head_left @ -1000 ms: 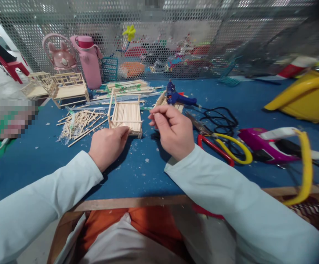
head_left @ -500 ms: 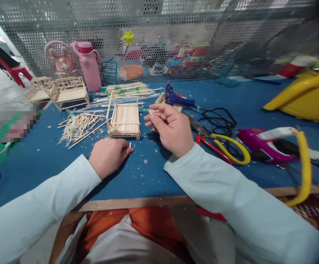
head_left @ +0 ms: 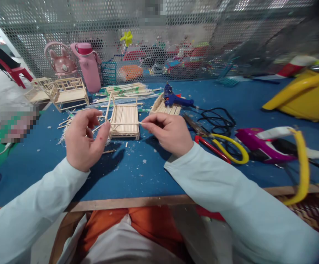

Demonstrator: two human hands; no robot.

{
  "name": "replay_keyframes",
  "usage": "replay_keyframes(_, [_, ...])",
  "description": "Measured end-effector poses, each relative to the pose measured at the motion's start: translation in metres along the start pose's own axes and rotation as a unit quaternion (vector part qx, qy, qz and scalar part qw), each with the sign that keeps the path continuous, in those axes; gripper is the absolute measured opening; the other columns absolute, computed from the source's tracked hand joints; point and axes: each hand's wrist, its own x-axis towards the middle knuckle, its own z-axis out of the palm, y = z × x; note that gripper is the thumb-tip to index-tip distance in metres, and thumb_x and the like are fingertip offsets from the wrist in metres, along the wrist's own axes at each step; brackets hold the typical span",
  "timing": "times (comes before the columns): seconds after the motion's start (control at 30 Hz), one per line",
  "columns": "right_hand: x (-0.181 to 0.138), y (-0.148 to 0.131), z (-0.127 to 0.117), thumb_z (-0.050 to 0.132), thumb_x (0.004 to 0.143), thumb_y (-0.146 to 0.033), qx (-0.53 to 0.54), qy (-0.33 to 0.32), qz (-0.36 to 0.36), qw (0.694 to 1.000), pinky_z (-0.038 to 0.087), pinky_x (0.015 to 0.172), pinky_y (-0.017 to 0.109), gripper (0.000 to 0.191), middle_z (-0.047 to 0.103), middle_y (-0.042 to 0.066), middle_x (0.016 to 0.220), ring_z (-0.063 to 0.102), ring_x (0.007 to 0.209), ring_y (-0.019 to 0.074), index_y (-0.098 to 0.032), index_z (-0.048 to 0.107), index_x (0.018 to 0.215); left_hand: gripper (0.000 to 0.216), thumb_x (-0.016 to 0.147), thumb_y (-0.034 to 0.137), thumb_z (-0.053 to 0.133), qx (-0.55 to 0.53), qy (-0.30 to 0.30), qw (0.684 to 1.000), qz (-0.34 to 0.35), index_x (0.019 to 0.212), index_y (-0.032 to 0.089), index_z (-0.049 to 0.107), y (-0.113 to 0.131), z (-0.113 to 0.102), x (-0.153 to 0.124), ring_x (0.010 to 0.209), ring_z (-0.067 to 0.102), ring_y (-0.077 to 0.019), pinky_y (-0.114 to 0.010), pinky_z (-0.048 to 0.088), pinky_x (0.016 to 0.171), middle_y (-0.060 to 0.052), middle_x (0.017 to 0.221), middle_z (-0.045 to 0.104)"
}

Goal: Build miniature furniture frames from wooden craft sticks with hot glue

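A miniature bench (head_left: 124,115) made of thin wooden sticks stands on the blue table in front of me. My right hand (head_left: 170,132) is at its right front corner, thumb and forefinger pinched on a thin wooden stick (head_left: 140,123); how far the stick reaches along the front rail is unclear. At the bench's left side is my left hand (head_left: 86,139), its thumb and fingers apart with nothing seen between them. It partly covers a pile of loose sticks (head_left: 65,126). A short stick piece (head_left: 126,144) lies just before the bench.
A blue glue gun (head_left: 176,99) rests on another stick piece (head_left: 159,106). Scissors with red and yellow handles (head_left: 231,146) and a purple tool (head_left: 266,145) lie right. Finished miniature benches (head_left: 69,95), a pink bottle (head_left: 90,69) and a yellow dustpan-like object (head_left: 305,91) stand farther back.
My left hand has let go of the short stick piece, moved up and left, and opened. My right hand has lowered slightly, bringing its fingertips to the bench's right front corner.
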Motion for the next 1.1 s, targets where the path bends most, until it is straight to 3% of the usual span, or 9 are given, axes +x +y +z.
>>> replay_keyframes(0.07, [-0.001, 0.001, 0.000, 0.063, 0.076, -0.023, -0.031, -0.047, -0.045, 0.997, 0.041, 0.058, 0.024, 0.010, 0.063, 0.001, 0.064, 0.055, 0.059, 0.0107, -0.015, 0.068, 0.072, 0.024, 0.078, 0.021, 0.058, 0.002, 0.018, 0.998, 0.067, 0.102, 0.019, 0.059, 0.001, -0.005, 0.014, 0.083, 0.059, -0.0169, -0.028, 0.048, 0.070, -0.006, 0.091, 0.064])
replay_keyframes(0.13, [-0.002, 0.003, 0.003, 0.064, 0.076, -0.022, -0.059, -0.082, -0.084, 0.991, 0.041, 0.059, 0.024, 0.009, 0.063, 0.001, 0.066, 0.055, 0.061, 0.0109, -0.016, 0.068, 0.071, 0.025, 0.076, 0.013, 0.054, 0.009, -0.042, 0.990, 0.133, 0.100, 0.017, 0.060, 0.006, -0.008, 0.035, 0.089, 0.060, -0.0168, -0.029, 0.048, 0.078, -0.007, 0.096, 0.067])
replay_keyframes(0.2, [-0.004, 0.006, 0.006, 0.064, 0.076, -0.021, -0.088, -0.077, -0.103, 0.988, 0.040, 0.060, 0.025, 0.009, 0.062, 0.002, 0.066, 0.054, 0.061, 0.0112, -0.016, 0.067, 0.070, 0.032, 0.073, 0.010, 0.052, 0.011, -0.190, 0.961, 0.198, 0.104, 0.015, 0.060, 0.014, -0.008, 0.058, 0.082, 0.062, -0.0145, -0.027, 0.048, 0.078, -0.004, 0.091, 0.069])
replay_keyframes(0.3, [-0.005, 0.010, 0.011, 0.063, 0.077, -0.021, -0.106, -0.037, -0.110, 0.987, 0.040, 0.059, 0.026, 0.009, 0.062, 0.002, 0.065, 0.052, 0.059, 0.0118, -0.017, 0.066, 0.069, 0.059, 0.067, 0.013, 0.060, 0.080, -0.417, 0.886, 0.188, 0.125, 0.017, 0.049, 0.025, 0.001, 0.087, 0.093, 0.063, -0.0199, -0.029, 0.046, 0.081, -0.005, 0.107, 0.067])
replay_keyframes(0.4, [-0.007, 0.012, 0.013, 0.060, 0.080, -0.021, -0.093, -0.006, -0.121, 0.988, 0.040, 0.059, 0.027, 0.011, 0.063, 0.002, 0.067, 0.053, 0.060, 0.0125, -0.018, 0.065, 0.070, 0.071, 0.064, 0.021, 0.064, 0.113, -0.506, 0.843, 0.143, 0.131, 0.025, 0.044, 0.028, 0.014, 0.101, 0.092, 0.065, -0.0224, -0.027, 0.046, 0.074, -0.003, 0.105, 0.068])
replay_keyframes(0.63, [-0.007, 0.015, 0.020, 0.057, 0.082, -0.021, -0.106, 0.019, -0.154, 0.982, 0.043, 0.066, 0.029, 0.012, 0.065, 0.003, 0.072, 0.056, 0.067, 0.0145, -0.019, 0.063, 0.072, 0.073, 0.065, 0.027, 0.066, 0.098, -0.539, 0.829, 0.114, 0.133, 0.024, 0.043, 0.021, 0.029, 0.099, 0.078, 0.067, -0.0197, -0.025, 0.043, 0.066, -0.001, 0.088, 0.072])
replay_keyframes(0.97, [-0.006, 0.014, 0.022, 0.054, 0.083, -0.021, -0.146, 0.022, -0.172, 0.974, 0.040, 0.069, 0.032, 0.012, 0.063, 0.003, 0.071, 0.055, 0.069, 0.0157, -0.019, 0.058, 0.072, 0.059, 0.072, 0.031, 0.062, 0.064, -0.504, 0.850, 0.137, 0.129, 0.021, 0.048, 0.012, 0.037, 0.091, 0.070, 0.066, -0.0157, -0.022, 0.043, 0.064, -0.001, 0.080, 0.071])
replay_keyframes(1.03, [-0.007, 0.014, 0.020, 0.056, 0.077, -0.017, -0.110, 0.014, -0.150, 0.982, 0.040, 0.067, 0.030, 0.004, 0.060, 0.002, 0.073, 0.052, 0.068, 0.0145, -0.020, 0.055, 0.078, 0.058, 0.072, 0.030, 0.060, 0.072, -0.502, 0.850, 0.139, 0.129, 0.021, 0.048, 0.013, 0.036, 0.090, 0.071, 0.066, -0.0163, -0.022, 0.043, 0.064, -0.002, 0.081, 0.071])
replay_keyframes(1.1, [-0.007, 0.014, 0.017, 0.055, 0.065, -0.008, -0.069, 0.017, -0.112, 0.991, 0.040, 0.063, 0.028, 0.025, 0.056, 0.000, 0.076, 0.047, 0.064, 0.0126, -0.021, 0.049, 0.085, 0.059, 0.072, 0.027, 0.059, 0.082, -0.499, 0.850, 0.145, 0.130, 0.021, 0.046, 0.014, 0.036, 0.088, 0.073, 0.066, -0.0171, -0.022, 0.043, 0.065, -0.002, 0.082, 0.071])
